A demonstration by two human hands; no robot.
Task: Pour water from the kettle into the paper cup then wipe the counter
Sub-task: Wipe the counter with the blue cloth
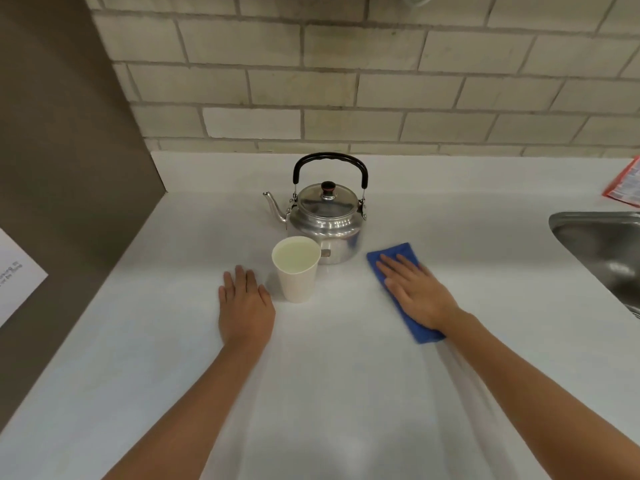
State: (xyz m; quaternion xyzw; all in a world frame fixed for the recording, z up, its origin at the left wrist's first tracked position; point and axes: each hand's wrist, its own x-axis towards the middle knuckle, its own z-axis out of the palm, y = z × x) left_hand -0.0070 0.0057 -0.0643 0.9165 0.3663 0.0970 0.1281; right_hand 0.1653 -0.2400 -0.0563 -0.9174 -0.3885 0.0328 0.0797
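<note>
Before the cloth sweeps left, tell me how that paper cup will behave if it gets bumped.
The paper cup looks nearly full, so it probably resists sliding but would slosh over its rim. It is tall with a narrow base, so a knock near the top could tip it. Its thin walls would likely buckle if squeezed.

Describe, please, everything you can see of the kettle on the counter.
The kettle is a shiny, silvery metal one, round-bodied, standing upright on the white counter near the tiled wall. Its black arched handle is raised upright, and its domed lid, with a dark knob, is on. A thin curved spout points left. The paper cup, holding liquid, stands right in front of it and hides part of its lower left; whether they touch is unclear. Neither hand touches it. A blue cloth lies just to its right.
</note>
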